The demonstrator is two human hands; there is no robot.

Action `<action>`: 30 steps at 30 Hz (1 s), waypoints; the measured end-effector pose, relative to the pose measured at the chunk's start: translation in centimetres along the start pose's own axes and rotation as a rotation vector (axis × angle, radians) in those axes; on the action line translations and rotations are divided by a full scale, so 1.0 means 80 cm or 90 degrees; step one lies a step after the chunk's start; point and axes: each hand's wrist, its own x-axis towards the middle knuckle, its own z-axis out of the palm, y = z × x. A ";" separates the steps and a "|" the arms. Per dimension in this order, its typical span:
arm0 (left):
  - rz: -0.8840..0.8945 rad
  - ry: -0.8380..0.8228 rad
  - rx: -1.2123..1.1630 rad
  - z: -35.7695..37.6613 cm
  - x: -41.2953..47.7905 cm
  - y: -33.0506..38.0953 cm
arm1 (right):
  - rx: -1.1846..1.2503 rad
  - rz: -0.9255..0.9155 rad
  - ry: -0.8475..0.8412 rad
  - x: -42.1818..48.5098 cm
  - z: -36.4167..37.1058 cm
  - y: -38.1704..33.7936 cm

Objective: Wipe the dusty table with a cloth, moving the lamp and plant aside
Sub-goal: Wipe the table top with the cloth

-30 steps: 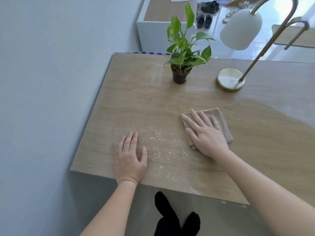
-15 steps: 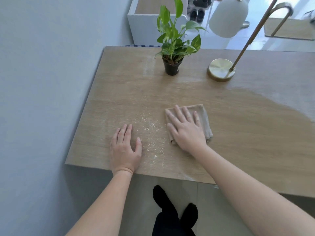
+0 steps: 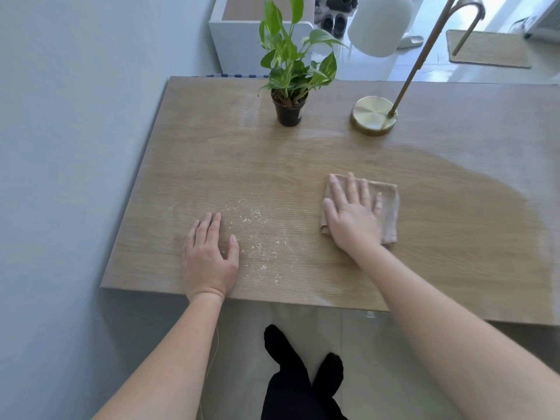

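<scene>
The wooden table has a scatter of pale dust specks near its front edge. My left hand lies flat on the wood just left of the specks and holds nothing. My right hand presses flat on a folded beige cloth, right of the specks. At the back stands a potted plant in a black pot. To its right is the lamp, with a round brass base, slanted brass stem and white shade.
A grey wall runs along the table's left side. Beyond the far edge are a white cabinet, shoes and a woven mat on the floor. A paler dusty film covers the table's far strip and right end. My feet are below the front edge.
My right hand first slid the cloth left to the edge of the specks, then back right, away from them. My left hand stayed flat in place.
</scene>
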 end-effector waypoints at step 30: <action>0.000 0.009 -0.011 0.001 -0.002 0.000 | -0.104 -0.125 -0.013 -0.177 0.003 0.148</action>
